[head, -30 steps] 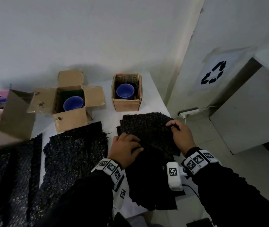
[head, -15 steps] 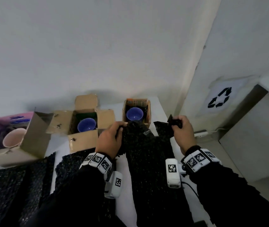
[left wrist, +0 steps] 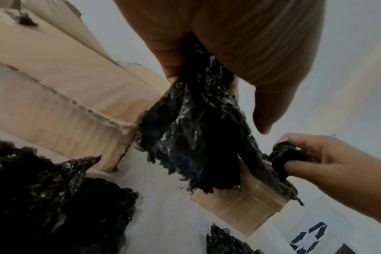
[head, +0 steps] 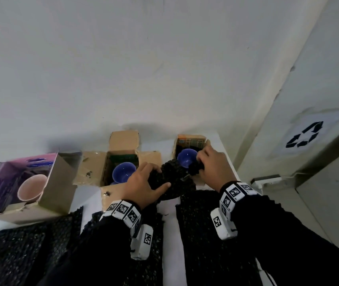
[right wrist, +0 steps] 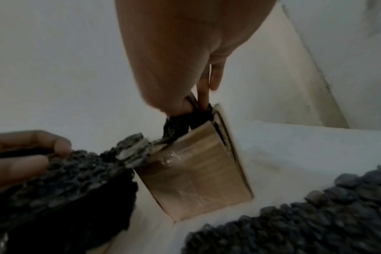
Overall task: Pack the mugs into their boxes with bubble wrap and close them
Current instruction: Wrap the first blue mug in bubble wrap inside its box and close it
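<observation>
Head view: my left hand (head: 144,182) and right hand (head: 214,168) each pinch an end of one wrap sheet (head: 172,178), stretched over the right box (head: 191,141) so it can drop onto its mug (head: 187,158). Three open boxes hold three mugs; more sheets lie on the tabletop (head: 169,244).

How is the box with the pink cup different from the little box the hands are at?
The purple box lies tipped on its side, so its pink mug faces sideways; the small brown box stands upright with its blue mug opening upward. The purple box is bigger. No hand is near the purple box; the left hand and right hand hold black bubble wrap at the small brown box. Both are open.
</observation>
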Tool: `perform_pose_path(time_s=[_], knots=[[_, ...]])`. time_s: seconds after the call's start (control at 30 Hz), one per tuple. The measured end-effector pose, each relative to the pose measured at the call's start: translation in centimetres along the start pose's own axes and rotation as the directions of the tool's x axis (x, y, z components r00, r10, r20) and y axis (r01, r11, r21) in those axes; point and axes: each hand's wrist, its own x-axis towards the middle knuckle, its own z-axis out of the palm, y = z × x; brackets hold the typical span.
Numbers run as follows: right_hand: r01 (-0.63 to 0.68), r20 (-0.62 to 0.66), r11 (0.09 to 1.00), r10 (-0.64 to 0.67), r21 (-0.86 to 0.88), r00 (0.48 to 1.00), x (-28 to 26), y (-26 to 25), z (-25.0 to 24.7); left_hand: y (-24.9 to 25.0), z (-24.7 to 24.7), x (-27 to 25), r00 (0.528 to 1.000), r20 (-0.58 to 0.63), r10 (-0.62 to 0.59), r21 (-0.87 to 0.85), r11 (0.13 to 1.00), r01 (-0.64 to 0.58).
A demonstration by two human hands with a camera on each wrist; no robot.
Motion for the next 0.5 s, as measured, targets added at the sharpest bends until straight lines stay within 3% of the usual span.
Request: perform_pose_path(time_s=[0.1, 0.23, 0.3, 0.37, 0.4, 0.47, 0.5], knots=[[0.066, 0.067, 0.980, -0.055, -0.188, 0.996, -0.6, 0.3, 1.2, -0.5, 0.2, 0.0, 1.000, 0.001, 0.008, -0.024, 1.000, -0.008], [0.023, 0.199, 0.979, 0.018, -0.202, 0.980, -0.9, 0.4, 2.0, -0.3, 0.3, -0.2, 1.000, 0.022, -0.001, -0.106, 0.994, 0.004], [0.002, 0.155, 0.981, 0.029, -0.194, 0.987, -0.7, 0.2, 1.6, -0.1, 0.4, -0.1, 1.000, 0.017, -0.007, -0.136, 0.991, 0.010], [-0.057, -0.025, 0.998, 0.056, -0.038, 0.998, -1.0, -0.3, 1.1, 0.3, 0.5, 0.2, 0.999, -0.019, -0.030, -0.159, 0.987, 0.027], [-0.076, -0.081, 0.985, 0.089, 0.153, 0.993, -1.3, -0.6, 0.7, 0.6, 0.5, 0.4, 0.998, -0.045, -0.039, -0.167, 0.985, 0.031], [-0.114, -0.015, 0.807, 0.150, 0.580, 0.989, -1.6, -1.5, 0.4, 1.7, 0.7, 1.1, 0.996, -0.085, -0.033, -0.195, 0.981, 0.015], [-0.175, 0.081, 0.705, 0.166, 0.687, 0.983, -1.5, -2.2, 0.3, 2.4, 0.7, 1.5, 0.995, -0.102, -0.014, -0.217, 0.976, -0.009]])
